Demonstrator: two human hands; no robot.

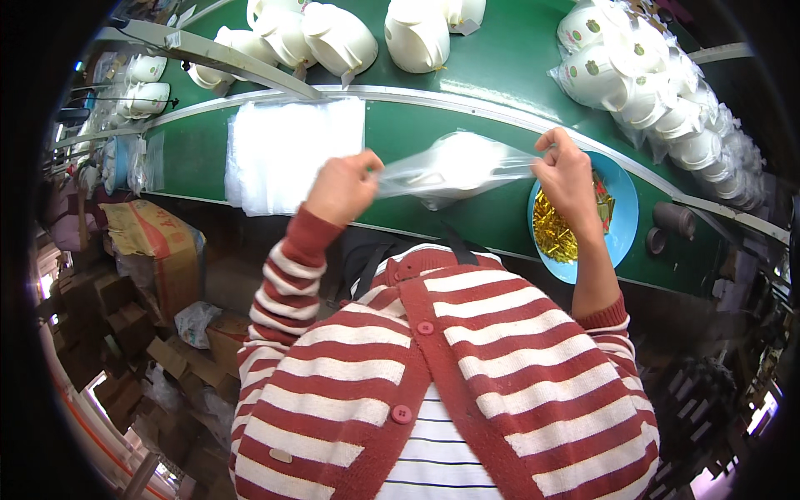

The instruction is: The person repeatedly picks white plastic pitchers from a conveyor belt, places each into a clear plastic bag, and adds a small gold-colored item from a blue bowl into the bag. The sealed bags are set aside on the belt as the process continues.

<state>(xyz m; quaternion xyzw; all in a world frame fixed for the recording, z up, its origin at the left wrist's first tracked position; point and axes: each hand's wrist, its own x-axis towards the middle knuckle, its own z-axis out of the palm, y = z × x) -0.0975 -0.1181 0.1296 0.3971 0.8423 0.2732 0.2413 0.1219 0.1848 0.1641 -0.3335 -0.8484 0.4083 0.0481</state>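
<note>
My left hand [343, 185] pinches one end of a clear plastic bag [402, 173]. The other end is gripped by my right hand [568, 177], so the film is pulled taut and twisted between them. Behind or inside the film is a white rounded vessel [468, 160] on the green worktop; which of the two, I cannot tell. A stack of clear plastic bags [287, 154] lies beside my left hand. Under my right forearm sits a blue basin [627, 208] with gold twist ties [553, 232] and some red and green pieces.
Several white vessels [340, 40] stand across the metal rail on the green surface [500, 75]. Bagged white vessels [658, 100] are piled at the far right. A dark cup [673, 218] stands right of the basin. Cardboard boxes [154, 250] crowd the lower left.
</note>
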